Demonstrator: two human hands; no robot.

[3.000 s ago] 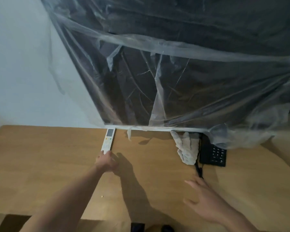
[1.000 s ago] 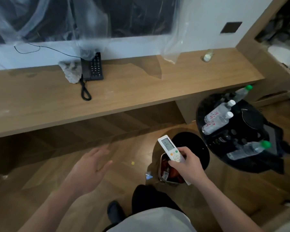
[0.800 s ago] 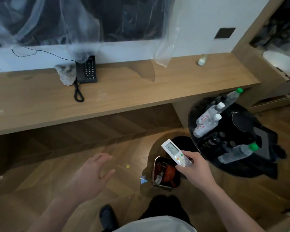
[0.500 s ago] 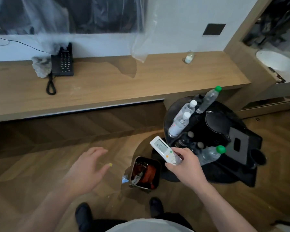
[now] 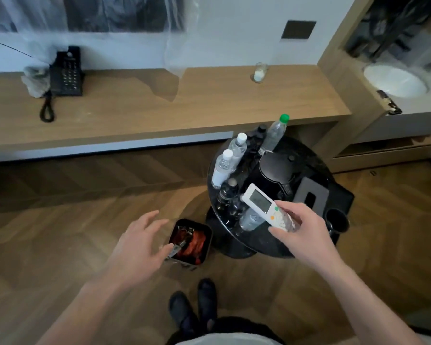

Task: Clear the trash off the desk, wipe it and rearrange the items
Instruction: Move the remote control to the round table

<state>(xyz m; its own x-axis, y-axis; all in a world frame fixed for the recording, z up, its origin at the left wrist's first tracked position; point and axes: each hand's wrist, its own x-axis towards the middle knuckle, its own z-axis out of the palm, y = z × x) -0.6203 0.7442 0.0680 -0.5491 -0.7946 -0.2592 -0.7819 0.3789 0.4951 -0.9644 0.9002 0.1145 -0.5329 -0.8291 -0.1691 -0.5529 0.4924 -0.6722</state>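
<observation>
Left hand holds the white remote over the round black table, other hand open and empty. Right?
Not quite: the head view shows the right hand gripping the white remote over the round black table. The left hand is the open, empty one, hovering near the small bin on the floor.

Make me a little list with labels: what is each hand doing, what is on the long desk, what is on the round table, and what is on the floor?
right hand: holds white remote control above the round black table
left hand: fingers spread, holding nothing
long wooden desk: black corded telephone, crumpled grey cloth, small clear glass
round table: clear plastic water bottles, one with a green cap; black electric kettle
floor: small square bin of red trash
</observation>
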